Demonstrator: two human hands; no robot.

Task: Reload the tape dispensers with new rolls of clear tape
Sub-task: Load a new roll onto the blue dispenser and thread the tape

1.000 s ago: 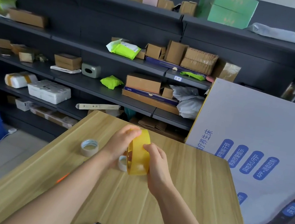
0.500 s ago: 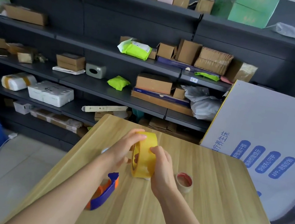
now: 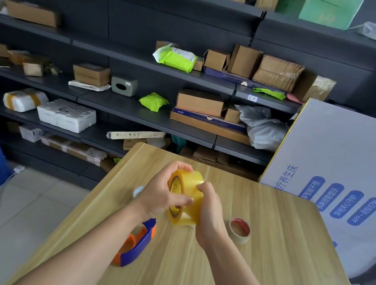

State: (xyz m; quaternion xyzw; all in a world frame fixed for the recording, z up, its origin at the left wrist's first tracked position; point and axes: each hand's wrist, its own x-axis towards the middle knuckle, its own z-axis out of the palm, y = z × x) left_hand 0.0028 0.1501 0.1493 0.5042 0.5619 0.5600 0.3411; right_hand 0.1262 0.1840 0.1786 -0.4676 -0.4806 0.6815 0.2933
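We see both forearms reaching forward over the bench (image 3: 279, 232), the left hand (image 3: 160, 196) and right hand (image 3: 209, 211) each with a closed grip on the yellowish tape roll (image 3: 185, 196) (held on edge above the wood), beside an orange-and-blue dispenser (image 3: 136, 245)

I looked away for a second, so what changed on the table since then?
The view shifted: the orange and blue dispenser and red-cored roll came into sight. Both hands, left hand and right hand, still grip the yellow tape roll, now turned slightly.
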